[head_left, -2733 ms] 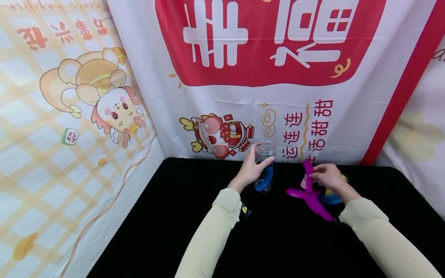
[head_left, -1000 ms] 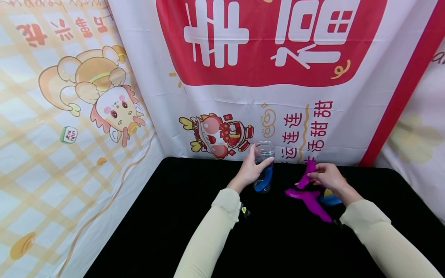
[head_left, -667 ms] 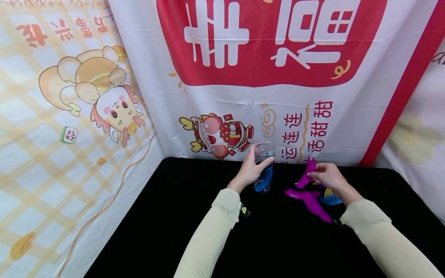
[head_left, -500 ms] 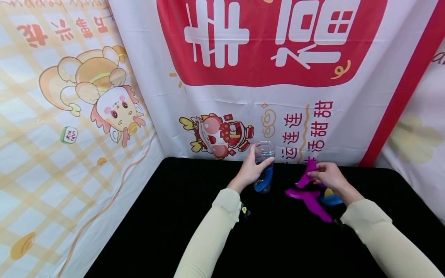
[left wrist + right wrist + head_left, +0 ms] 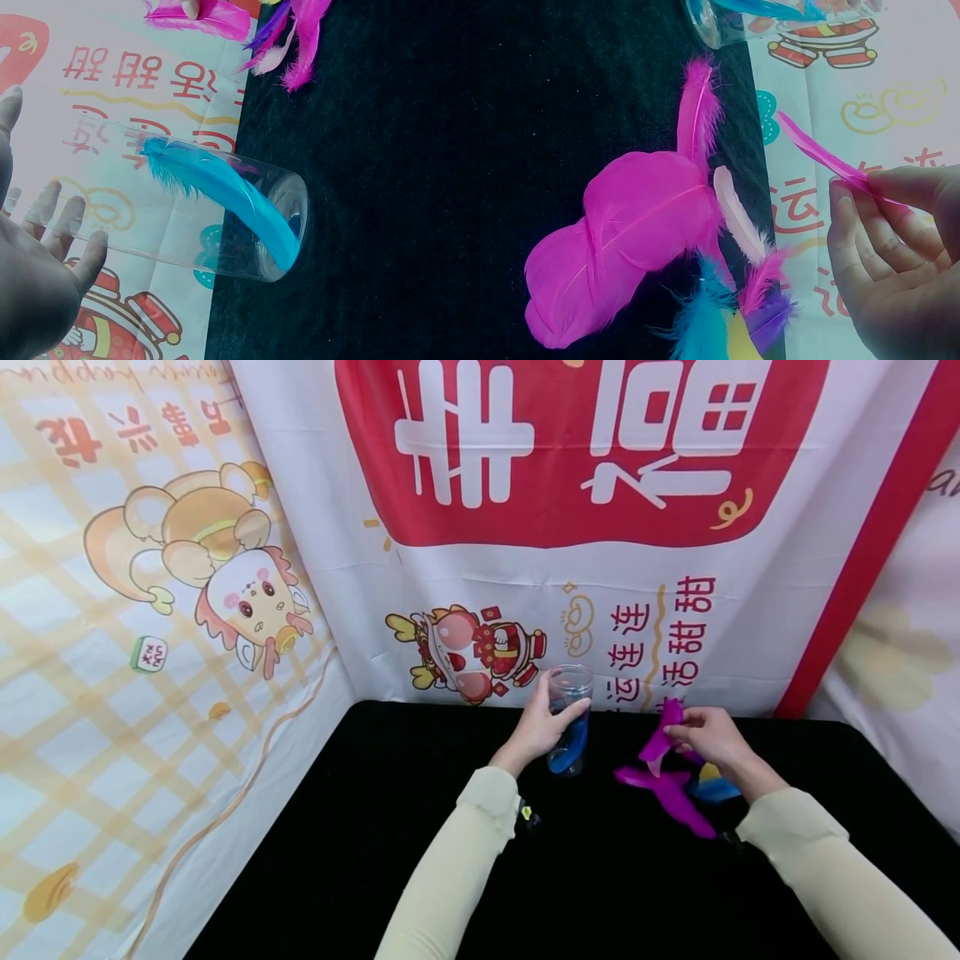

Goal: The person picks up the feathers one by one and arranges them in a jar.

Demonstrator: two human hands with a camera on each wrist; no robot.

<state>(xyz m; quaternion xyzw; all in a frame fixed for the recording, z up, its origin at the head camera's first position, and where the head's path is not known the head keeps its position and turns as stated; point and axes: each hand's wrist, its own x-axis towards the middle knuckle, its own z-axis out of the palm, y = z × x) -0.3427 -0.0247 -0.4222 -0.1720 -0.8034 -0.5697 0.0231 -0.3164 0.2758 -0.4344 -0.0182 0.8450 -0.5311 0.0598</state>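
Observation:
My left hand grips a tall clear glass around its side, near the back edge of the table. Inside the glass lies a curved blue feather, its full length showing in the left wrist view. My right hand pinches a narrow magenta feather between thumb and fingertips, right of the glass. Below that hand spreads a pile of broad magenta feathers. Beside the pile are a pale pink feather, a blue feather, a yellow feather and a purple feather.
A black cloth covers the table. Right behind its back edge hangs a white and red printed banner. A yellow checked sheet hangs along the left side. Near my left cuff sits a small dark object with a yellow mark.
The magenta feather in my right hand has changed its tilt, its upper end now leaning to the right. My right hand has shifted slightly. My left hand and the glass stay nearly still.

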